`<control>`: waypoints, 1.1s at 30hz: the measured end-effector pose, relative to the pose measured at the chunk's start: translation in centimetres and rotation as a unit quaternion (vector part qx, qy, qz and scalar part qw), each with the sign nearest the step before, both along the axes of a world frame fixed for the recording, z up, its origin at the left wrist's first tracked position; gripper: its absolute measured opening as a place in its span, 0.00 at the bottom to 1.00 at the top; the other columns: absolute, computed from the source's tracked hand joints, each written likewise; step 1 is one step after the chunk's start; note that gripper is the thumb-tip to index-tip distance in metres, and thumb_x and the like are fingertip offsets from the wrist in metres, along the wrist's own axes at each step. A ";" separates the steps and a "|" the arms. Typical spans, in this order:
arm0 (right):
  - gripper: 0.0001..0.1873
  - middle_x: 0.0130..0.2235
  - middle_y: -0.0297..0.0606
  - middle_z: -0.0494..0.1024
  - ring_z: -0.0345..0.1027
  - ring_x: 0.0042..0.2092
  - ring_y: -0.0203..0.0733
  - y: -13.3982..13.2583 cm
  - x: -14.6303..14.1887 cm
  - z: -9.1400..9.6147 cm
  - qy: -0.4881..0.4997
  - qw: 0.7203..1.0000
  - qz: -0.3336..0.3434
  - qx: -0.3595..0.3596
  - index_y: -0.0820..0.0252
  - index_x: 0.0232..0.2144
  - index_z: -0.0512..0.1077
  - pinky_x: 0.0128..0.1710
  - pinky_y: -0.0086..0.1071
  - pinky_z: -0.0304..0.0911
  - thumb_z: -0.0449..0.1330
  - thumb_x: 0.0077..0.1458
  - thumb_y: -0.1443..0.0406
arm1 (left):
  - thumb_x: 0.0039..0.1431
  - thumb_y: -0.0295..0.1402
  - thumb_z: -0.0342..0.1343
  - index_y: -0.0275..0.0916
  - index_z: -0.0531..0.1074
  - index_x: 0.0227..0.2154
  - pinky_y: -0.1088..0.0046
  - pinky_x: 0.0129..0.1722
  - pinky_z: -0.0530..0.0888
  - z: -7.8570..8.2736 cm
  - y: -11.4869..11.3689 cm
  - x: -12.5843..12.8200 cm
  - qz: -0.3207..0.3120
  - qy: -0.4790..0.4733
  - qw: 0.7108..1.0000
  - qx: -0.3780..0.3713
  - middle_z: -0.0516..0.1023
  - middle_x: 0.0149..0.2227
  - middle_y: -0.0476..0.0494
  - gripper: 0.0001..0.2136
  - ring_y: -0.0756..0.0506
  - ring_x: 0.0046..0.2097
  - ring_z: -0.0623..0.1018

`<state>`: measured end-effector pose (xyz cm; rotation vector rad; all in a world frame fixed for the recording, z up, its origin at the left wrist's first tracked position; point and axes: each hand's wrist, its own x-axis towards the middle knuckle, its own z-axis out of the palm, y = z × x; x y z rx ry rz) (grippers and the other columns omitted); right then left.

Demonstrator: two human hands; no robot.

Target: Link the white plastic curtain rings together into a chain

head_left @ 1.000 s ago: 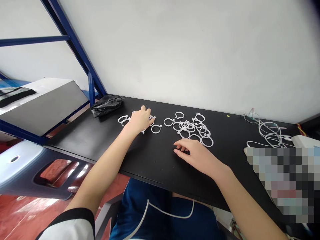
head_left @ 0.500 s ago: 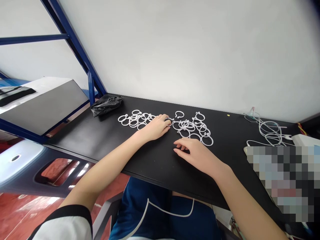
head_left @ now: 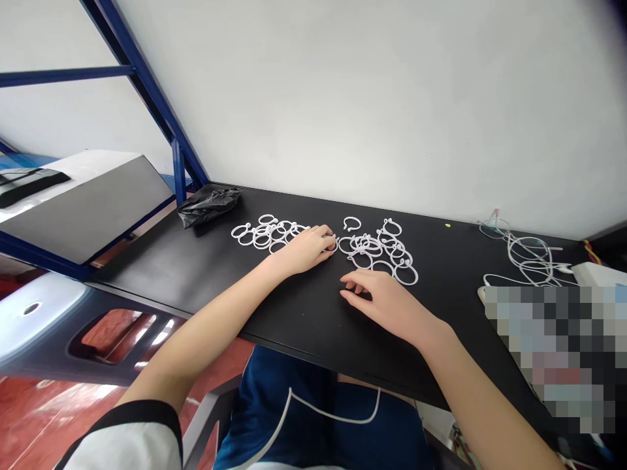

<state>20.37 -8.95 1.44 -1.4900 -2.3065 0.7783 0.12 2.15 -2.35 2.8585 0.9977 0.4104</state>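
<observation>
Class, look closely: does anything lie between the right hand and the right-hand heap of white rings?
Nothing visible does: only bare black table separates the right hand from that heap of rings.

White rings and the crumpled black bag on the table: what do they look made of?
White rings: probably moulded plastic, matte; thin, uniform, each with a small clasp knob. Black bag: thin plastic film, glossy; crumpled, with bright highlights on its creases.
</observation>
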 end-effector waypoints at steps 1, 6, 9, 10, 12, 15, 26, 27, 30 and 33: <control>0.11 0.41 0.38 0.79 0.73 0.41 0.43 0.0 0.0 0.0 0.000 1.000 0.000 -0.001 0.56 0.43 0.75 0.42 0.39 0.68 0.55 0.62 0.61 | 0.68 0.30 0.48 0.36 0.72 0.38 0.64 0.49 0.73 0.0 0.0 0.0 -0.001 -0.003 1.000 0.003 0.71 0.49 0.37 0.08 0.43 0.47 0.76; 0.11 0.41 0.38 0.79 0.73 0.41 0.43 0.0 0.0 0.1 -0.003 1.000 0.002 -0.003 0.56 0.43 0.75 0.41 0.39 0.68 0.55 0.62 0.61 | 0.68 0.29 0.46 0.36 0.71 0.36 0.62 0.49 0.73 0.5 -0.3 0.0 0.004 -0.036 0.999 0.020 0.70 0.52 0.35 0.09 0.41 0.50 0.73; 0.11 0.40 0.38 0.79 0.73 0.40 0.43 -0.1 -0.1 0.1 -0.001 1.000 0.003 0.006 0.56 0.43 0.75 0.41 0.39 0.68 0.55 0.62 0.62 | 0.69 0.30 0.46 0.37 0.70 0.37 0.62 0.51 0.73 1.1 -0.6 0.0 -0.003 -0.074 0.997 0.027 0.68 0.55 0.35 0.09 0.41 0.53 0.72; 0.11 0.40 0.38 0.79 0.73 0.40 0.43 -0.1 -0.1 0.1 0.002 1.000 0.004 0.010 0.56 0.43 0.75 0.41 0.39 0.68 0.55 0.62 0.62 | 0.69 0.30 0.45 0.37 0.70 0.38 0.61 0.52 0.73 1.4 -0.8 0.1 -0.014 -0.087 0.996 0.029 0.67 0.56 0.34 0.08 0.41 0.54 0.71; 0.11 0.39 0.38 0.79 0.73 0.39 0.42 -0.1 -0.1 0.1 0.010 1.000 0.004 0.017 0.57 0.42 0.75 0.40 0.39 0.68 0.55 0.62 0.62 | 0.70 0.30 0.44 0.37 0.69 0.40 0.62 0.53 0.73 2.0 -1.3 0.3 -0.040 -0.109 0.992 0.037 0.66 0.58 0.33 0.08 0.41 0.56 0.70; 0.10 0.39 0.37 0.80 0.74 0.39 0.42 0.1 0.0 0.0 0.041 0.999 -0.017 0.029 0.56 0.41 0.75 0.39 0.37 0.69 0.56 0.62 0.62 | 0.70 0.29 0.44 0.36 0.68 0.39 0.61 0.52 0.74 2.6 -2.1 0.8 -0.075 -0.117 0.989 0.055 0.68 0.57 0.32 0.08 0.40 0.56 0.69; 0.09 0.25 0.30 0.74 0.70 0.24 0.35 0.8 0.6 -0.5 0.274 0.914 -0.209 0.214 0.57 0.31 0.68 0.27 0.30 0.68 0.61 0.59 0.59 | 0.66 0.23 0.50 0.36 0.69 0.38 0.64 0.51 0.77 3.5 -5.0 2.0 -0.181 -0.159 0.955 0.171 0.73 0.54 0.35 0.05 0.41 0.55 0.70; 0.09 0.25 0.30 0.74 0.70 0.24 0.35 0.7 0.6 -0.4 0.291 0.905 -0.217 0.221 0.56 0.31 0.68 0.26 0.29 0.68 0.62 0.59 0.59 | 0.65 0.23 0.51 0.36 0.69 0.37 0.65 0.51 0.77 3.6 -5.2 2.1 -0.184 -0.167 0.951 0.182 0.73 0.54 0.35 0.04 0.41 0.55 0.70; 0.07 0.26 0.30 0.75 0.71 0.25 0.34 0.7 0.4 -0.2 0.333 0.887 -0.221 0.232 0.56 0.34 0.68 0.25 0.27 0.68 0.61 0.60 0.60 | 0.65 0.23 0.52 0.36 0.69 0.36 0.64 0.51 0.78 3.8 -5.4 2.2 -0.187 -0.189 0.941 0.211 0.74 0.54 0.35 0.03 0.41 0.56 0.72; 0.05 0.25 0.30 0.75 0.71 0.25 0.34 0.6 0.3 0.0 0.368 0.881 -0.194 0.227 0.56 0.36 0.71 0.26 0.27 0.69 0.59 0.62 0.61 | 0.64 0.25 0.55 0.36 0.68 0.37 0.63 0.50 0.79 3.8 -5.1 2.3 -0.200 -0.219 0.924 0.239 0.76 0.52 0.34 0.01 0.41 0.55 0.74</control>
